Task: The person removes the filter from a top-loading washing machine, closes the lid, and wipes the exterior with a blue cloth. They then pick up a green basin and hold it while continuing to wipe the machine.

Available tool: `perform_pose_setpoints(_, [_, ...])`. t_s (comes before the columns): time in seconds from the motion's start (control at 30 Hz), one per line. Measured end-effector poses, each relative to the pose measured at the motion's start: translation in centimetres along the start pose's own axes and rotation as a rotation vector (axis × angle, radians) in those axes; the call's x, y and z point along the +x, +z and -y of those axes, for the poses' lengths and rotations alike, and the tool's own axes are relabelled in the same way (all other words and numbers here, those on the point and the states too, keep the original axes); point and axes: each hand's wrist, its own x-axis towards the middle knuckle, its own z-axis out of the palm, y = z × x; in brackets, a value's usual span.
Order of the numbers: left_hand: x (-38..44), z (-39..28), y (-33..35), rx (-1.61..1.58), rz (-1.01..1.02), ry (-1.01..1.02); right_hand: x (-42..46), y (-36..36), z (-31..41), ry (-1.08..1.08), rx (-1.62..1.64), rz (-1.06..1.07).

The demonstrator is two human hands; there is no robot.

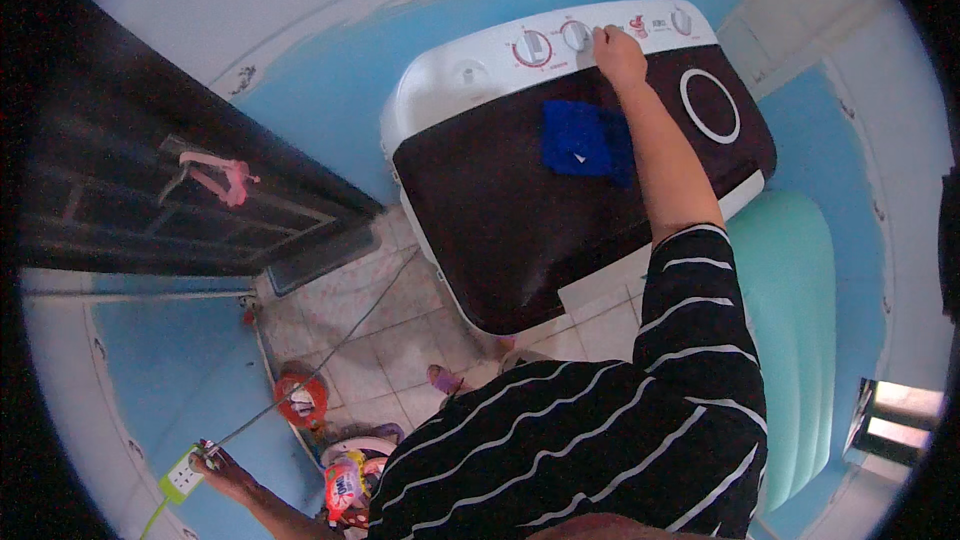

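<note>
A twin-tub washing machine with a white control panel and dark lids stands before me. My right hand is at the panel, its fingers bunched at the right rim of the middle dial; whether they grip it is hidden. Another dial sits to the left, and a third dial is at the panel's right end. At the lower left, my left hand holds a plug against a green-and-white power strip at the blue wall. From there a grey cord stretches to the machine.
A folded blue cloth lies on the wash lid. At left is a dark door with a pink strap on its handle. Near the left wall are a red basket and an OMO detergent pack. A turquoise inflatable stands at right.
</note>
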Motion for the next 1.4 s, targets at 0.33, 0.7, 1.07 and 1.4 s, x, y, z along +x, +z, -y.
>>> perform_pose_setpoints(0.33, [1.0,0.7,-1.5,-0.105,0.031,0.009,0.8,1.0,0.4,-0.024,-0.124,0.159])
perform_pose_setpoints(0.7, [1.7,1.2,-2.1,-0.042,0.008,0.045,1.8,1.4,2.0,0.082,-0.200,0.284])
perform_pose_setpoints(1.07, [4.4,3.2,-4.8,0.182,0.052,0.226,1.8,1.9,3.7,0.238,-0.098,0.244])
perform_pose_setpoints(1.4, [-0.3,-0.3,1.3,-0.107,-0.071,-0.014,3.7,5.3,1.6,0.465,0.166,0.225])
